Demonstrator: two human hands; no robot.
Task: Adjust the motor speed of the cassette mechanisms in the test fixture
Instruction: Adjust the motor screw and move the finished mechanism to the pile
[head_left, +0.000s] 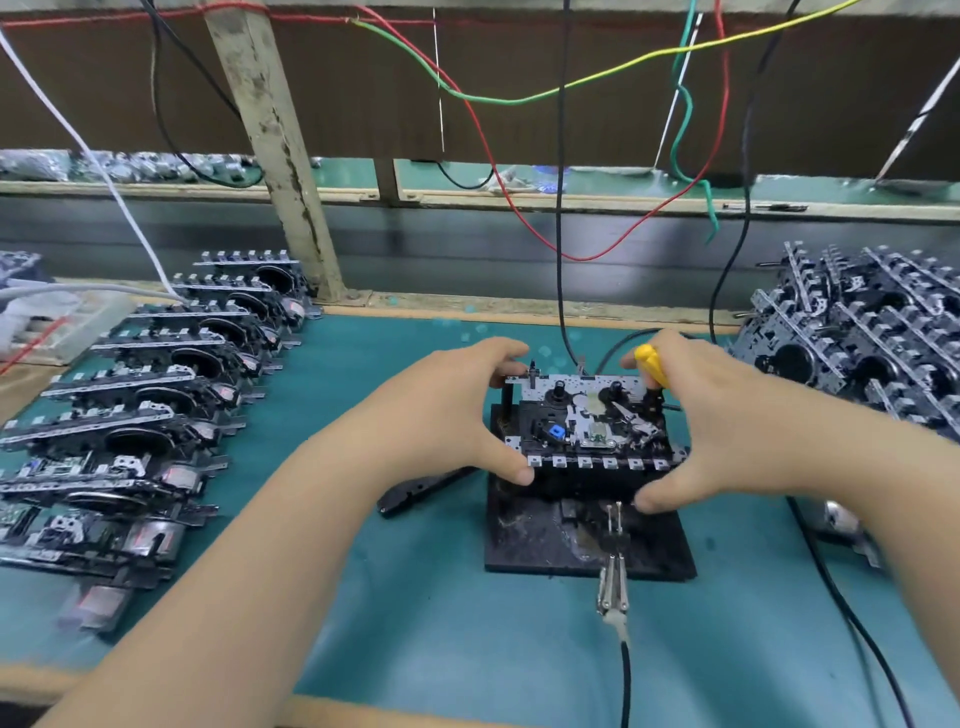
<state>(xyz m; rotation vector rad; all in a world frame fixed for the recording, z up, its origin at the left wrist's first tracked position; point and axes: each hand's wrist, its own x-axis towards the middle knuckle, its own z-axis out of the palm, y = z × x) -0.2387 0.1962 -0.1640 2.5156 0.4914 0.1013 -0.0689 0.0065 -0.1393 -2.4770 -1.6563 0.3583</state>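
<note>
Cassette mechanisms fill a green mat (415, 623): a long row (150, 410) lies on the left and a heap (872, 338) sits on the right. Between them stands a black fixture (540, 545), with one mechanism (587, 421) seated on top. The left hand (447, 415) grips that mechanism's left end, thumb at the front edge and fingers curled over the back. The right hand (717, 415) grips the right end and also holds a yellow-handled screwdriver (652, 364) at the back corner.

Green-matted workbench (426, 623) bearing black test fixture (587, 540), rowed cassette mechanisms (156, 395) at left, stacked mechanisms (862, 332) at right
</note>
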